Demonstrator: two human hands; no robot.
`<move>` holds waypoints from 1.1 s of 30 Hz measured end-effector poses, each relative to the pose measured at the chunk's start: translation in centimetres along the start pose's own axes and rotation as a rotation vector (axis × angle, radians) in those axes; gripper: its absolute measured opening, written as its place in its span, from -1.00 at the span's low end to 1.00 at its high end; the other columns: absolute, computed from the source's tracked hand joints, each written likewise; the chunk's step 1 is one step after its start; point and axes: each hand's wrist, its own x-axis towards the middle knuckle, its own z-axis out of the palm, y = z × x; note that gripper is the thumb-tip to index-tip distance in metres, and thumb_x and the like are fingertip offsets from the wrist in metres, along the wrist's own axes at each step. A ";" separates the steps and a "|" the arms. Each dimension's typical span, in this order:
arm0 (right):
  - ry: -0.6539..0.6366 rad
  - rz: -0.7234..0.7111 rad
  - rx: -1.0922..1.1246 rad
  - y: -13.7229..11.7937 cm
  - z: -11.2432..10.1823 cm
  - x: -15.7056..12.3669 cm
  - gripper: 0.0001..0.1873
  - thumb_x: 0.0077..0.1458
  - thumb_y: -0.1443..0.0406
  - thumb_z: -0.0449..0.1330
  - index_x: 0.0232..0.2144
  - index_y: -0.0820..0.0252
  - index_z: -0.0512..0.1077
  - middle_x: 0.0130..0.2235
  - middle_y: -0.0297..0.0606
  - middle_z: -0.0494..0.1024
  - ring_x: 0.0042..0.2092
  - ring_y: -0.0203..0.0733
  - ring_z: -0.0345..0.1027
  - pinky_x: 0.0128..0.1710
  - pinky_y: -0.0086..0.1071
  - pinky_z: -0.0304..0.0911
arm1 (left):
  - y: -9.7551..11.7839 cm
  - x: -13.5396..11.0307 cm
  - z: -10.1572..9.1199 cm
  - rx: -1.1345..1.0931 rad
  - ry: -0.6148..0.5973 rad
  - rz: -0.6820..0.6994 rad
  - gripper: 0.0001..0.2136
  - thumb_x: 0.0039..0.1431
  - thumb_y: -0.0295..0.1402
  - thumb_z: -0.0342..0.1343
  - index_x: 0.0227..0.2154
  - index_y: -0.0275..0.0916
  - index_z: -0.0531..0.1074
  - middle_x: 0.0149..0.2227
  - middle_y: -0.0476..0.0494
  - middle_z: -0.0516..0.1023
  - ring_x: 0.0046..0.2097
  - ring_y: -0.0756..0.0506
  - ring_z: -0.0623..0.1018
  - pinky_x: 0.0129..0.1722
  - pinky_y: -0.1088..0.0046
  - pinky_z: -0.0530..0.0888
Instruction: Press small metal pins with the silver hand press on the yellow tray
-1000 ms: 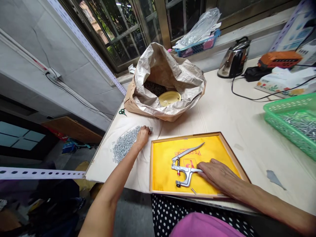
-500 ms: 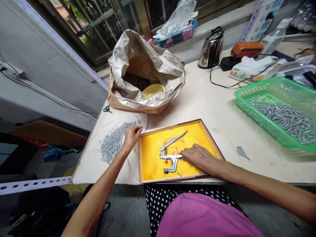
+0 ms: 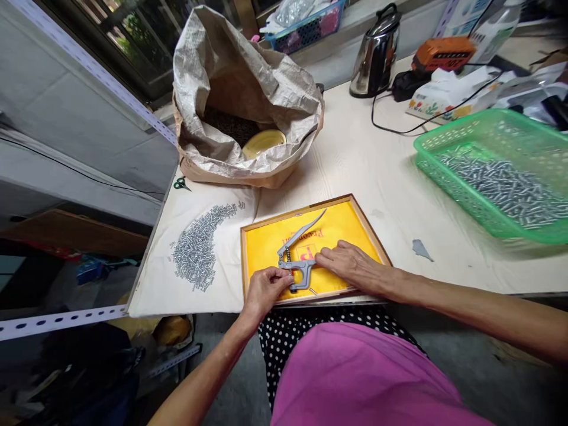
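1. Left hand (image 3: pixel 265 290): at the near edge of the tray (image 3: pixel 243 260), fingers drawn together, tips against the head of the pliers (image 3: pixel 298 270). Impossible to tell whether pinching anything small.
2. Right hand (image 3: pixel 350 266): palm down on the yellow cloth (image 3: pixel 350 228), fingers loosely apart, tips touching the lower handle of the pliers. No grip around it.
3. Pliers: flat on the cloth in the near half of the tray, between the two hands. Long axis diagonal, from near left to far right. Head toward the person, at the left fingertips. Long curved lever pointing away and to the right, splayed off the lower handle.
4. Pin (image 3: pixel 313 290): on the cloth just beside the pliers, on the near side.
5. Heap of metal parts (image 3: pixel 197 245): left of the tray on a white sheet (image 3: pixel 222 284), well apart from the left hand.
6. Sack (image 3: pixel 231 71): beyond the tray, mouth open, with a bowl (image 3: pixel 264 144) inside. Scissors (image 3: pixel 181 184) near its left corner.
7. Basket (image 3: pixel 437 142): far right, holding more metal parts, well apart from both hands.
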 end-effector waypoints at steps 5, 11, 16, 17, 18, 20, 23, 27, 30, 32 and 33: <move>0.016 0.012 0.004 0.1 0.2 0.0 -0.79 0.29 0.50 -0.09 -0.17 0.18 0.27 -0.23 -0.23 0.46 -0.34 -0.21 0.23 -0.24 -0.26 0.04 | 0.6 0.0 0.0 0.069 -0.021 -0.045 -0.65 -0.21 -0.07 0.29 -0.55 -0.32 0.51 -0.63 0.01 0.41 -0.56 0.04 0.31 -0.55 0.52 0.18; 0.035 0.007 0.027 0.3 0.8 0.0 -0.78 0.29 0.51 -0.11 -0.16 0.18 0.26 -0.21 -0.21 0.45 -0.29 -0.18 0.24 -0.22 -0.24 0.07 | 0.6 0.3 0.0 0.162 -0.005 -0.066 -0.70 -0.15 -0.12 0.24 -0.54 -0.31 0.50 -0.64 0.02 0.40 -0.57 0.04 0.29 -0.55 0.51 0.16; 0.050 0.003 0.079 0.6 1.3 -0.1 -0.79 0.29 0.49 -0.08 -0.14 0.18 0.27 -0.20 -0.20 0.44 -0.27 -0.16 0.23 -0.21 -0.24 0.09 | -0.1 0.5 0.0 0.255 0.048 -0.006 -0.71 -0.15 -0.12 0.23 -0.54 -0.30 0.50 -0.57 -0.02 0.46 -0.51 0.02 0.35 -0.51 0.52 0.19; 0.055 0.003 0.085 0.6 1.3 -0.2 -0.79 0.29 0.49 -0.07 -0.14 0.18 0.27 -0.20 -0.20 0.44 -0.27 -0.16 0.23 -0.22 -0.25 0.09 | -0.1 0.6 0.0 0.226 0.024 -0.034 -0.67 -0.17 -0.07 0.24 -0.56 -0.29 0.49 -0.60 0.00 0.42 -0.54 0.03 0.32 -0.53 0.51 0.17; 0.060 0.002 0.089 0.7 1.4 -0.2 -0.80 0.29 0.49 -0.06 -0.14 0.17 0.27 -0.19 -0.20 0.44 -0.26 -0.16 0.23 -0.22 -0.25 0.09 | 0.0 0.6 0.0 0.190 -0.004 -0.068 -0.63 -0.20 -0.02 0.25 -0.57 -0.29 0.47 -0.64 0.03 0.37 -0.56 0.05 0.28 -0.55 0.51 0.14; 0.071 -0.001 0.085 0.7 1.4 -0.2 -0.80 0.29 0.49 -0.05 -0.14 0.18 0.27 -0.19 -0.20 0.43 -0.26 -0.16 0.23 -0.22 -0.26 0.09 | 0.4 0.6 -0.1 0.122 -0.063 -0.127 -0.57 -0.27 0.05 0.27 -0.60 -0.28 0.43 -0.69 0.07 0.30 -0.60 0.06 0.22 -0.57 0.50 0.11; 0.077 -0.021 0.040 0.7 1.4 -0.1 -0.79 0.30 0.50 -0.08 -0.16 0.19 0.28 -0.21 -0.21 0.43 -0.29 -0.17 0.21 -0.23 -0.26 0.09 | 0.9 0.6 -0.2 0.086 -0.127 -0.167 -0.52 -0.33 0.10 0.29 -0.61 -0.28 0.42 -0.70 0.07 0.29 -0.62 0.07 0.20 -0.58 0.49 0.12; 0.076 -0.040 0.000 0.6 1.3 0.1 -0.78 0.32 0.49 -0.10 -0.16 0.19 0.29 -0.22 -0.22 0.43 -0.31 -0.19 0.21 -0.24 -0.27 0.09 | 0.8 0.2 -0.2 0.113 -0.166 -0.165 -0.49 -0.30 0.14 0.27 -0.59 -0.29 0.43 -0.69 0.07 0.28 -0.61 0.08 0.19 -0.58 0.50 0.08; 0.059 -0.019 0.018 0.6 1.2 0.1 -0.78 0.32 0.49 -0.10 -0.16 0.18 0.30 -0.23 -0.22 0.43 -0.31 -0.19 0.20 -0.25 -0.28 0.08 | 0.4 0.0 -0.1 0.120 -0.166 -0.165 -0.49 -0.27 0.16 0.25 -0.60 -0.29 0.41 -0.68 0.08 0.26 -0.60 0.09 0.16 -0.57 0.50 0.04; 0.046 -0.003 0.038 0.6 1.1 0.1 -0.79 0.31 0.48 -0.07 -0.17 0.18 0.30 -0.24 -0.23 0.43 -0.31 -0.19 0.20 -0.26 -0.29 0.08 | 0.3 -0.1 0.0 0.141 -0.168 -0.166 -0.49 -0.25 0.16 0.24 -0.59 -0.29 0.42 -0.67 0.08 0.26 -0.59 0.09 0.16 -0.56 0.50 0.04; 0.044 0.005 0.044 0.7 1.1 0.2 -0.80 0.31 0.48 -0.06 -0.17 0.18 0.31 -0.24 -0.23 0.43 -0.31 -0.18 0.20 -0.26 -0.29 0.07 | 0.3 0.0 0.1 0.161 -0.174 -0.166 -0.49 -0.25 0.15 0.23 -0.58 -0.29 0.43 -0.67 0.07 0.27 -0.59 0.08 0.17 -0.56 0.50 0.04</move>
